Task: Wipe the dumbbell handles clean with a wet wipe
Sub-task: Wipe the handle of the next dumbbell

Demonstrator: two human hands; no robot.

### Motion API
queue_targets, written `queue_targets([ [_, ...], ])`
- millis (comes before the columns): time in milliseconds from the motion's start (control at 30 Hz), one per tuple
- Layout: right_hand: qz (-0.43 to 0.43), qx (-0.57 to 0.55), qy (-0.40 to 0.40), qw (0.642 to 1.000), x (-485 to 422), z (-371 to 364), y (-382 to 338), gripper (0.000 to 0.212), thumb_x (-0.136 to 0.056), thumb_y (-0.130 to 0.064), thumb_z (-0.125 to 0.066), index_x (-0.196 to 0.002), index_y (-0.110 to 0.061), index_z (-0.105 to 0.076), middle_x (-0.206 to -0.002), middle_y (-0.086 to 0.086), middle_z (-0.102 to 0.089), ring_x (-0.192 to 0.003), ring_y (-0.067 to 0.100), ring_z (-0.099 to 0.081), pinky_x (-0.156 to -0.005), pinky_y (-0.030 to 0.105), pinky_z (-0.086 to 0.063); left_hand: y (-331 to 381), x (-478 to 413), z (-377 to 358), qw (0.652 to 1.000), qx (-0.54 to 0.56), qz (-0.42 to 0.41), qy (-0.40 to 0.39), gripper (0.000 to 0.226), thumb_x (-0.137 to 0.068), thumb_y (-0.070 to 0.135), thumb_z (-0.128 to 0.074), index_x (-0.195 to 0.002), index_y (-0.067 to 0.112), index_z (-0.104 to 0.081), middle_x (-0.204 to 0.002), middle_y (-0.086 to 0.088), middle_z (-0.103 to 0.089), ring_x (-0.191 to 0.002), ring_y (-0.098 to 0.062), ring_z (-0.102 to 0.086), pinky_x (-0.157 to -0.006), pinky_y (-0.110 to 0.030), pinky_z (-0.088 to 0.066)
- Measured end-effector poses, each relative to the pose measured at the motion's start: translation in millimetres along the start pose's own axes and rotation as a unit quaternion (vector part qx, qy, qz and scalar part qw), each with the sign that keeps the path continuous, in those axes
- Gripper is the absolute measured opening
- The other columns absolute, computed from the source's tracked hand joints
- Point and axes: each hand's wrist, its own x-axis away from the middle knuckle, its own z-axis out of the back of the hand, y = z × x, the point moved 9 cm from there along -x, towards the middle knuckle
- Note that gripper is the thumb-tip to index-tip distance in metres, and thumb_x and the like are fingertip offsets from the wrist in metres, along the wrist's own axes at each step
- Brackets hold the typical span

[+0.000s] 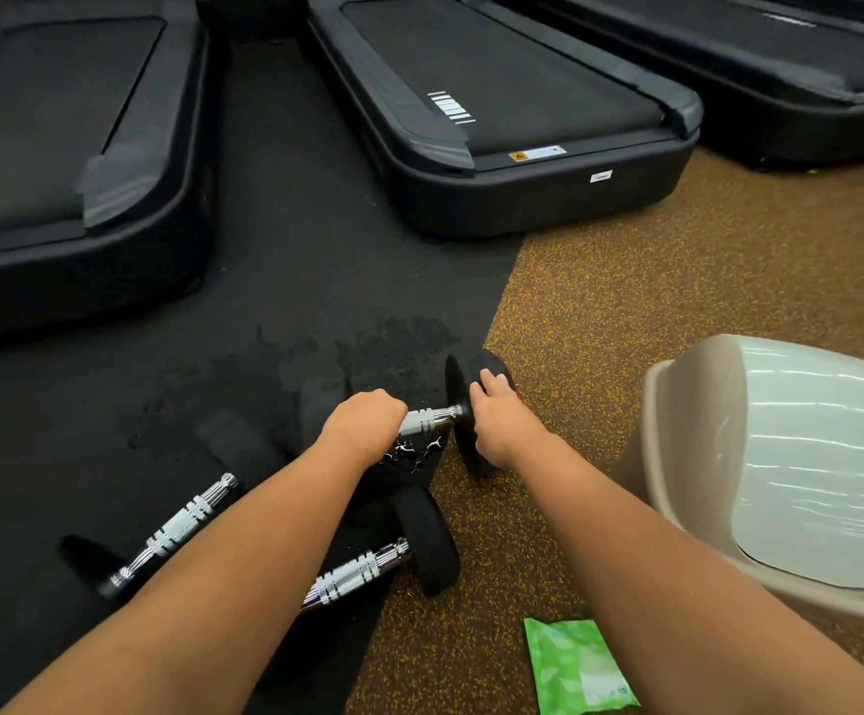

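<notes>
- I counted three dumbbells on the floor. The far dumbbell lay between the person's hands, the near dumbbell lay partly under the left forearm, and the left dumbbell lay off to the side on the black mat.
- All three had ribbed chrome handles and black end plates. The far dumbbell sat right where the mat met the speckled brown floor.
- One green wet wipe pack lay flat on the brown floor, close beside the right forearm.
- One beige bin with a white liner stood to the right, near the far dumbbell.
- Three treadmills ran across the back. The middle treadmill was the plainest to see.
- A wet patch darkened the mat beyond the hands.
- Both arms reached forward, bare and nearly straight.
- The left hand lay knuckles-up on the far dumbbell's handle, with its fingers curled round the bar. I could not tell whether a wipe sat under them.
- The right hand gripped the rim of that dumbbell's right plate, with its fingers hooked over the top edge.
</notes>
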Motion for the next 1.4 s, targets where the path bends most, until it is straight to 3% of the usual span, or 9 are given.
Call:
queue_targets([
  [167, 0.002, -0.005, -0.009, 1.0, 2, 2, 0, 0.065, -0.085, -0.009, -0.057, -0.139, 0.002, -0.022, -0.15, 0.017, -0.009, -0.139, 0.034, -0.011, -0.111, 0.038, -0.028, 3, -2, -12, 0.999, -0.044, 0.001, 0.0, 0.029, -0.09, -0.005, -0.045, -0.116, 0.003, -0.057, -0.116, -0.015, -0.052, -0.107, -0.031, -0.053, -0.081, -0.038, -0.047],
  [267, -0.004, -0.009, -0.011, 1.0, 4, 0, -1, 0.075, -0.085, -0.006, -0.058, -0.143, 0.004, -0.013, -0.153, 0.018, 0.001, -0.141, 0.035, -0.004, -0.113, 0.037, -0.025, 4, -5, -18, 0.999, -0.047, 0.01, 0.002, 0.03, -0.091, -0.004, -0.044, -0.118, 0.003, -0.056, -0.115, -0.015, -0.051, -0.106, -0.031, -0.053, -0.08, -0.038, -0.047],
  [400, -0.003, -0.009, -0.003, 1.0, 6, -4, 0, 0.082, -0.087, -0.008, -0.056, -0.146, 0.002, 0.0, -0.155, 0.017, 0.01, -0.143, 0.034, 0.005, -0.116, 0.036, -0.018, 5, -11, -24, 0.999, -0.027, 0.024, -0.015, 0.031, -0.091, -0.003, -0.043, -0.117, 0.005, -0.058, -0.115, -0.014, -0.055, -0.102, -0.031, -0.06, -0.078, -0.036, -0.048],
  [667, 0.002, -0.028, 0.032, 0.999, 7, -4, 1, 0.084, -0.086, -0.009, -0.058, -0.147, -0.001, -0.001, -0.156, 0.014, 0.009, -0.143, 0.031, 0.006, -0.117, 0.035, -0.014, 9, -17, -36, 0.999, 0.017, 0.043, -0.024, 0.03, -0.088, -0.006, -0.044, -0.112, 0.004, -0.06, -0.11, -0.013, -0.063, -0.099, -0.031, -0.064, -0.077, -0.035, -0.05],
  [800, -0.004, -0.037, 0.043, 0.998, 8, -6, 1, 0.085, -0.086, -0.008, -0.059, -0.147, -0.003, 0.0, -0.156, 0.012, 0.011, -0.143, 0.03, 0.007, -0.117, 0.036, -0.015, 21, -25, -32, 0.998, 0.05, 0.026, 0.019, 0.024, -0.09, 0.001, -0.05, -0.111, 0.005, -0.061, -0.112, -0.012, -0.058, -0.1, -0.032, -0.062, -0.08, -0.038, -0.05],
  [933, 0.001, -0.039, 0.043, 0.998, 9, -6, 1, 0.087, -0.085, -0.009, -0.06, -0.147, -0.003, 0.001, -0.156, 0.012, 0.012, -0.143, 0.03, 0.009, -0.118, 0.036, -0.012, 12, -33, -14, 0.993, 0.075, 0.062, 0.071, 0.026, -0.088, -0.002, -0.052, -0.112, 0.005, -0.061, -0.114, -0.012, -0.051, -0.103, -0.034, -0.059, -0.082, -0.039, -0.05],
  [1100, 0.007, -0.048, 0.049, 0.998, 11, -5, 1, 0.085, -0.086, -0.01, -0.058, -0.148, -0.003, 0.0, -0.156, 0.012, 0.012, -0.143, 0.03, 0.009, -0.117, 0.035, -0.01, -10, -38, -28, 0.99, 0.066, 0.123, 0.029, 0.029, -0.082, -0.006, -0.055, -0.109, 0.005, -0.062, -0.11, -0.015, -0.061, -0.103, -0.034, -0.062, -0.079, -0.039, -0.051],
  [1400, 0.004, -0.064, 0.049, 0.997, 12, -7, 0, 0.086, -0.085, -0.007, -0.058, -0.148, -0.003, 0.001, -0.156, 0.011, 0.014, -0.143, 0.03, 0.009, -0.118, 0.036, -0.011, 14, -57, -39, 0.992, 0.097, 0.079, 0.03, 0.025, -0.085, 0.0, -0.055, -0.107, 0.007, -0.064, -0.109, -0.013, -0.061, -0.102, -0.033, -0.061, -0.081, -0.038, -0.05],
])
